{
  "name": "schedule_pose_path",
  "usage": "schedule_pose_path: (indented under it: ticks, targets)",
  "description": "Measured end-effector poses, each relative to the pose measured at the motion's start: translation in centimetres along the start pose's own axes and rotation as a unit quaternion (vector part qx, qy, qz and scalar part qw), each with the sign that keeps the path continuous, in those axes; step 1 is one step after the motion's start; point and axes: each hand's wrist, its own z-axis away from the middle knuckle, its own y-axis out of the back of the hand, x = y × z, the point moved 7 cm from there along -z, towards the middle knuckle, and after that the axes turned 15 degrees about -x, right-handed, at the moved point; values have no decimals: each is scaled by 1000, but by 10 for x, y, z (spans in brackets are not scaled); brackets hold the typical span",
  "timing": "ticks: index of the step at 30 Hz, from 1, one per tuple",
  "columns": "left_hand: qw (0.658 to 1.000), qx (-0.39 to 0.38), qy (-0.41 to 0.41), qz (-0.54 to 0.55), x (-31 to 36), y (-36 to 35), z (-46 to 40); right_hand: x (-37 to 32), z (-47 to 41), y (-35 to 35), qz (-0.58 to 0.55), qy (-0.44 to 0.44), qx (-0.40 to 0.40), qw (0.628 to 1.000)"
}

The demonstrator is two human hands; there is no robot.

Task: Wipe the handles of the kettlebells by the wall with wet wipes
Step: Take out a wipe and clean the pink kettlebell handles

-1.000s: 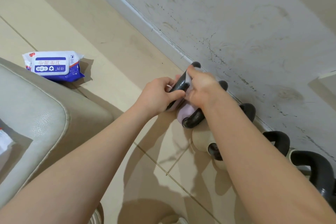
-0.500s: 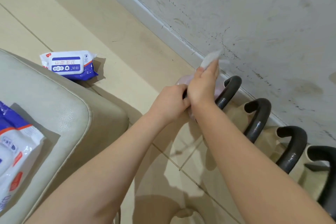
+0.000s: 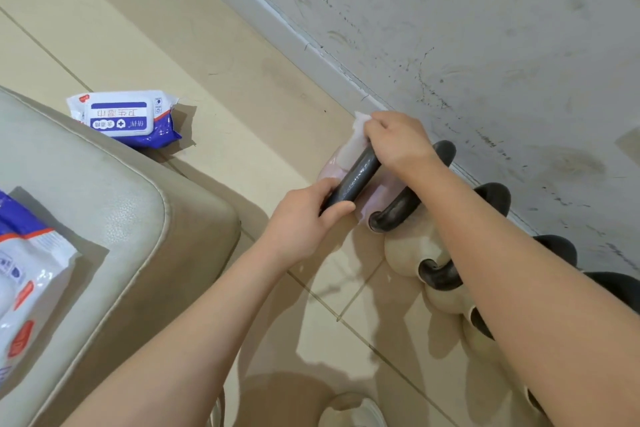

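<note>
Kettlebells: row on the tile floor (image 3: 214, 55) along the scuffed wall (image 3: 485, 28); the pink kettlebell (image 3: 332, 166) sits at the far end. Your left hand (image 3: 304, 222) is curled round the near end of its black handle (image 3: 353, 177). Your right hand (image 3: 398, 142) pinches a white wipe (image 3: 356, 139) at the far end, apparently against the handle. Wipes pack (image 3: 128, 118): on the floor behind the cushion (image 3: 104, 218). Second pack (image 3: 24, 274): on the cushion.

bright, soft shadows, wide-angle distortion
</note>
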Motion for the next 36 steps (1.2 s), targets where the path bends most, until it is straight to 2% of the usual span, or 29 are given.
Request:
schedule_pose_path:
  ticks: [3, 5, 7, 9, 10, 13, 14, 16, 18, 19, 21, 22, 25, 26, 30, 33, 36]
  targets:
    - [1000, 3, 7, -5, -4, -1, 2, -13, 20, -8, 157, 99, -3, 983]
    - [1000, 2, 7, -8, -5, 1, 1, -17, 30, -9, 206, 135, -31, 969]
    - [1000, 11, 10, -11, -5, 5, 1, -21, 31, 0, 223, 139, 7, 965]
    - [1000, 20, 14, -8, -2, 9, -1, -25, 28, 3, 260, 100, 54, 959]
    - [1000, 19, 17, -7, -1, 9, -3, -28, 25, -4, 293, 90, 45, 951]
    - [999, 18, 28, -19, 2, 14, -8, -38, 28, -33, 346, 141, -11, 927]
    - [999, 21, 29, -21, 3, 15, -10, -38, 28, -31, 328, 136, -11, 935]
    - [999, 20, 25, -16, 5, 17, -13, -28, 21, -13, 219, 104, 36, 970]
    - [1000, 12, 19, -20, 9, 16, -16, -9, 10, 0, 16, 53, 54, 997]
    - [999, 6, 18, -27, 12, 15, -18, 2, 3, -1, -85, 24, 49, 995]
    - [999, -10, 16, -43, 16, 13, -23, 16, 2, -7, -246, -51, 53, 966]
    - [999, -15, 15, -46, 17, 12, -25, 22, 2, -11, -325, -83, 61, 940]
    - [999, -15, 12, -38, 19, 7, -28, 36, 7, -33, -541, -166, 68, 822]
    - [999, -11, 10, -33, 20, 6, -29, 37, 9, -38, -578, -177, 67, 794]
    - [999, 5, 15, -28, 23, 13, -34, 37, 7, -36, -630, -169, 48, 756]
    - [999, -6, 29, -23, 25, 20, -42, 29, 9, -40, -636, -166, 38, 753]
    - [998, -55, 39, 10, 26, 19, -46, 27, 24, -59, -623, -211, 29, 753]
